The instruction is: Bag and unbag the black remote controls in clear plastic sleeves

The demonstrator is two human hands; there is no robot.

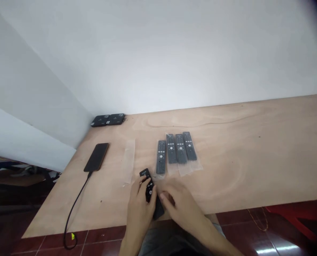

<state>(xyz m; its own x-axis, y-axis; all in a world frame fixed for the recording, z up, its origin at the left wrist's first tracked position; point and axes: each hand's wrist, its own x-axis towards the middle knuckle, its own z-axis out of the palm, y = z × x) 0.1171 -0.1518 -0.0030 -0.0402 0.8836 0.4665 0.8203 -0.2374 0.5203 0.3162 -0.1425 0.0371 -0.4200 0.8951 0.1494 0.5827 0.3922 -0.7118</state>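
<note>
My left hand (141,202) is closed around a black remote control (150,192), its fingers across the buttons and its thumb along the right side. The remote lies tilted near the table's front edge. Just right of it is my right hand (182,202), slightly blurred, with curled fingers and the thumb toward the remote's lower half; anything between those fingers is hidden. Beyond the hands lies a remote in a clear sleeve (161,156). Several more sleeved remotes (180,148) sit side by side to its right. A flat, clear plastic sleeve (128,161) rests left of them.
A phone (96,157) lies on the left of the wooden table (241,156), its black cable (77,204) hanging over the front edge. Two flat black boxes (108,120) sit in the back left corner by the wall. A red plastic chair (297,217) stands at the lower right.
</note>
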